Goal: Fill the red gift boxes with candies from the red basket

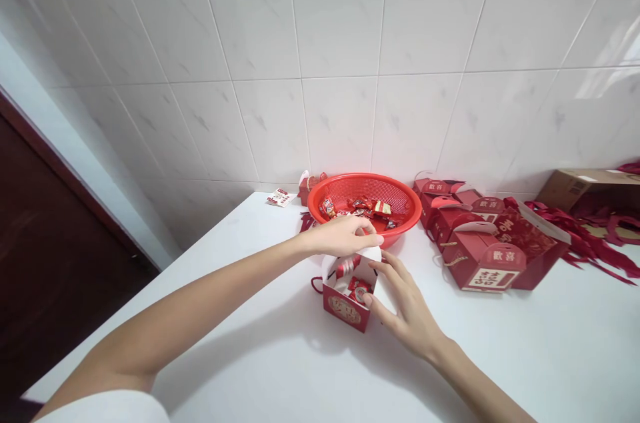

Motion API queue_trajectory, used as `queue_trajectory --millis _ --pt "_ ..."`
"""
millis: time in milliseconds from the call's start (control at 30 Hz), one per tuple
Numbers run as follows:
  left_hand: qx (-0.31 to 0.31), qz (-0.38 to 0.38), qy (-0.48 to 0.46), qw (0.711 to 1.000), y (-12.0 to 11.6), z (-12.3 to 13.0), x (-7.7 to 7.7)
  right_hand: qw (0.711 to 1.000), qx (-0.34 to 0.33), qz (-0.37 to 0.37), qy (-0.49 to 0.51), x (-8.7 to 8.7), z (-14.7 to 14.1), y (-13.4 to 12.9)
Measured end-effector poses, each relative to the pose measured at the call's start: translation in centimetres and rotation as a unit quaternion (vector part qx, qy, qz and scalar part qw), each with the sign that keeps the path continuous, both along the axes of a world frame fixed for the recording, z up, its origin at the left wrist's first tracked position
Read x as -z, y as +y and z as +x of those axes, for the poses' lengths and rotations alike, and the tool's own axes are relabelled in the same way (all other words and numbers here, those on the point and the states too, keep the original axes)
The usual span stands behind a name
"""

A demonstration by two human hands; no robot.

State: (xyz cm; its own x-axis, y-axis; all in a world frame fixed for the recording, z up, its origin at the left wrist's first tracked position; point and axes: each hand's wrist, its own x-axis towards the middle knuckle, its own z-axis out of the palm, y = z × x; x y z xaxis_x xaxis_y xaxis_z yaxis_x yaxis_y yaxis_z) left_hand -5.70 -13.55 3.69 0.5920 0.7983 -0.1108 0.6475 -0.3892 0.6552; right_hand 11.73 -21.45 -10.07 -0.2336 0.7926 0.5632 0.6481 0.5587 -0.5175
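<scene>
Touching white flap (pixel 371 253) of red gift box (pixel 344 311) with curled left hand (pixel 347 233); cannot tell whether pinching. Bracing box's right side between spread thumb and fingers of right hand (pixel 406 306). Standing open toward left edge of worktop (pixel 575 349), with wrapped candies (pixel 359 291) inside. Just behind, near back edge: red colander (pixel 350 188) of sweets (pixel 362 203). At back-left corner: printed card (pixel 281 197). Farther right along back edge: red carton cluster (pixel 493 269), dark-red ribbons (pixel 560 224), cardboard box (pixel 565 193).

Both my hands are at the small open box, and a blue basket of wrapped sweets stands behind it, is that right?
Not quite: the basket is red, not blue, as the head view shows. The rest holds: your left hand and right hand are at the small open box, and the basket of wrapped sweets stands behind it.
</scene>
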Motion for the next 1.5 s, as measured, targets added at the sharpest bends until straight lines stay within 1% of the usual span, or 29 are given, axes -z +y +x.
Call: queue_trajectory --millis 100,167,200,267,333,433,500,567,667,733,833,967,1033,1100,1200,1300,1433,1500 --pt "0.004 0.014 0.015 1.0 -0.3 -0.3 -0.3 1.0 0.003 -0.001 -0.005 0.1 0.1 0.0" --pt "0.019 0.019 0.003 1.0 -0.5 -0.7 -0.5 1.0 0.005 0.0 -0.005 0.2 0.1 0.0" --pt "0.026 0.034 -0.005 0.999 -0.7 -1.1 -0.5 1.0 0.005 0.002 -0.004 0.2 0.1 0.0" --pt "0.036 0.087 -0.005 0.996 -1.0 -1.9 -0.5 1.0 0.009 0.007 0.0 0.1 0.1 0.0" --pt "0.029 0.139 0.022 0.99 -1.4 -3.0 -0.4 1.0 0.014 0.021 0.008 -0.2 0.1 0.0" --pt "-0.012 0.168 0.051 0.984 -2.3 -4.9 0.0 0.998 0.022 0.049 0.035 -1.0 0.2 -0.1" --pt "-0.035 0.166 0.041 0.985 -2.8 -5.9 0.6 0.995 0.035 0.063 0.066 -1.6 0.3 -0.3" --pt "-0.045 0.151 0.014 0.987 -3.3 -6.6 1.3 0.991 0.043 0.072 0.106 -2.1 0.4 -0.4" --pt "-0.038 0.116 -0.038 0.992 -4.1 -6.9 2.3 0.984 0.019 0.094 0.151 -2.5 0.5 -0.7" --pt "-0.02 0.093 -0.057 0.994 -4.6 -6.8 2.9 0.985 -0.006 0.104 0.14 -2.4 0.4 -0.8" --pt "0.003 0.079 -0.05 0.996 -5.5 -6.5 3.5 0.991 -0.046 0.092 0.087 -1.9 0.2 -0.9" --pt "0.048 0.095 -0.007 0.994 -6.4 -6.4 3.5 0.99 -0.096 0.1 0.028 -1.4 -0.2 -0.8" --pt "0.07 0.106 0.005 0.992 -6.6 -6.5 3.3 0.988 -0.108 0.109 0.022 -1.3 -0.2 -0.7" --pt "0.077 0.121 0.008 0.99 -6.7 -6.5 3.3 0.987 -0.118 0.107 0.031 -1.4 -0.1 -0.6" --pt "0.064 0.146 -0.006 0.987 -6.8 -6.5 3.6 0.983 -0.145 0.098 0.06 -1.7 0.0 -0.7" --pt "0.024 0.148 -0.038 0.988 -6.7 -6.4 4.3 0.978 -0.169 0.086 0.09 -2.0 0.0 -1.0" --pt "-0.059 0.148 -0.067 0.985 -6.4 -6.4 5.4 0.977 -0.165 0.089 0.104 -2.0 -0.3 -1.3" --pt "-0.087 0.118 -0.09 0.985 -6.1 -6.5 5.9 0.979 -0.148 0.103 0.1 -1.9 -0.5 -1.3"
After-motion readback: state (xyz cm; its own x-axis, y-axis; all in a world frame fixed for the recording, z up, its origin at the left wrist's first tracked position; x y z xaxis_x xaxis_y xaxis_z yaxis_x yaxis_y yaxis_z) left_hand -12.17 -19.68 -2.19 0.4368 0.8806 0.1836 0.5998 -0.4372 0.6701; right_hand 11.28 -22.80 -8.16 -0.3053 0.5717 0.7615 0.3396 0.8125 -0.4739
